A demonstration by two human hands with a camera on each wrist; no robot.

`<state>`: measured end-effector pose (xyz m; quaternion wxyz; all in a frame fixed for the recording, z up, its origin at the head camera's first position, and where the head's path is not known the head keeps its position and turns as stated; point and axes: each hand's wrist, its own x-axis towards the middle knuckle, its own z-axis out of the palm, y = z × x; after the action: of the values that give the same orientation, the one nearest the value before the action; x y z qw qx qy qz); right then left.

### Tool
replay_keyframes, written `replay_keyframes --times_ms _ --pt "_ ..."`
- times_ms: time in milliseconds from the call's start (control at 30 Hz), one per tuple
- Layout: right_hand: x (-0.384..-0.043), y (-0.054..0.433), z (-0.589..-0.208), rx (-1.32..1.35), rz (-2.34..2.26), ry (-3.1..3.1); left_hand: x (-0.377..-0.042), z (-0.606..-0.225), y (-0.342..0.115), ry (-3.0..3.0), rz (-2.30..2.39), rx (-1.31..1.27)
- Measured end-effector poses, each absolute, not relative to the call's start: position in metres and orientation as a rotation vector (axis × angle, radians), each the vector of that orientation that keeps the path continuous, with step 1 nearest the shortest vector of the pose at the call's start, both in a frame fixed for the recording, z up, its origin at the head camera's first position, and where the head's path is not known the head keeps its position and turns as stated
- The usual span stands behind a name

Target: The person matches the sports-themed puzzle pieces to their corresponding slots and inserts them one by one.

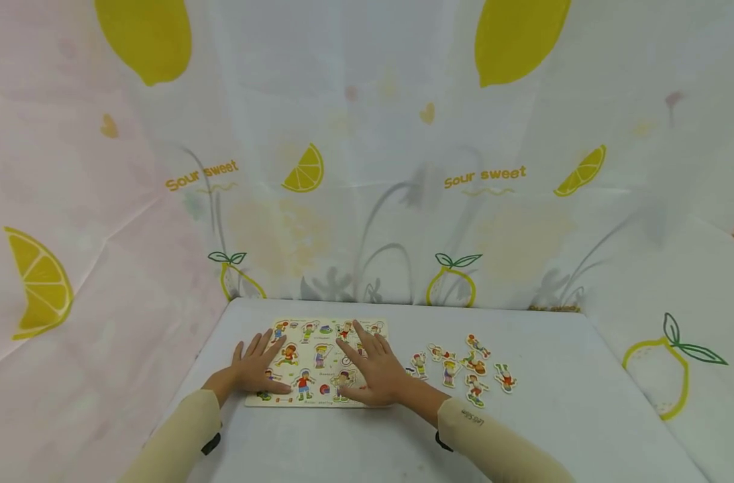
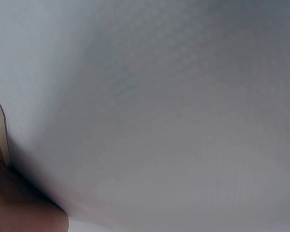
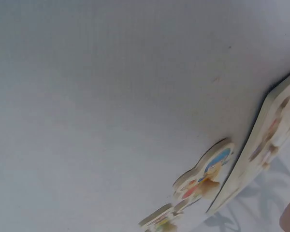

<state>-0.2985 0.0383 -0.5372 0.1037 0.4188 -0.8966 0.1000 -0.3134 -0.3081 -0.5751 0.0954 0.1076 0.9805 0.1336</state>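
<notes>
A flat, cream puzzle board (image 1: 319, 405) printed with small sports figures and words lies on the white table. My left hand (image 1: 257, 365), fingers spread, rests on its left side. My right hand (image 1: 376, 369) lies over the right side with straight, parted fingers, covering some figures. I cannot tell which figures are loose pieces and which are printed. Several figure-shaped puzzle pieces (image 1: 449, 373) lie to the right of the board. In the right wrist view, a piece with a blue cap (image 3: 217, 159) sits beside the board's edge (image 3: 246, 164).
The white table (image 1: 560, 416) extends to the front and right. Behind it hangs a lemon-printed cloth (image 1: 397, 221), with similar cloth at both sides. Black bands (image 1: 212, 443) show under both sleeves.
</notes>
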Motion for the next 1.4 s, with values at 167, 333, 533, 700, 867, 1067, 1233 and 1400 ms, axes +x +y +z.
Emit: replay_keyframes --times_ms 167,333,533,700,867,1067,1233,1400 --pt "-0.306 0.053 -0.541 1.173 0.288 -2.709 -0.312 -0.575 -0.305 2.898 0.388 0.327" --pt "-0.314 0.069 -0.539 1.123 0.285 -2.697 -0.310 -0.568 -0.302 2.878 0.392 0.320" --pt "-0.321 0.089 -0.534 1.066 0.276 -2.737 -0.312 -0.563 -0.300 2.867 0.378 0.311" --pt "-0.328 0.107 -0.534 0.999 0.216 -2.785 -0.314 -0.565 -0.298 2.874 0.374 0.297" --pt "-0.332 0.130 -0.540 0.935 0.226 -2.802 -0.312 -0.564 -0.296 2.886 0.406 0.326" --pt "-0.337 0.161 -0.550 0.865 0.285 -2.782 -0.308 -0.560 -0.294 2.896 0.382 0.348" --pt "-0.341 0.189 -0.558 0.769 0.289 -2.844 -0.297 -0.561 -0.298 2.919 0.291 0.362" --pt "-0.346 0.221 -0.561 0.638 0.383 -2.888 -0.281 -0.563 -0.305 2.941 0.265 0.447"
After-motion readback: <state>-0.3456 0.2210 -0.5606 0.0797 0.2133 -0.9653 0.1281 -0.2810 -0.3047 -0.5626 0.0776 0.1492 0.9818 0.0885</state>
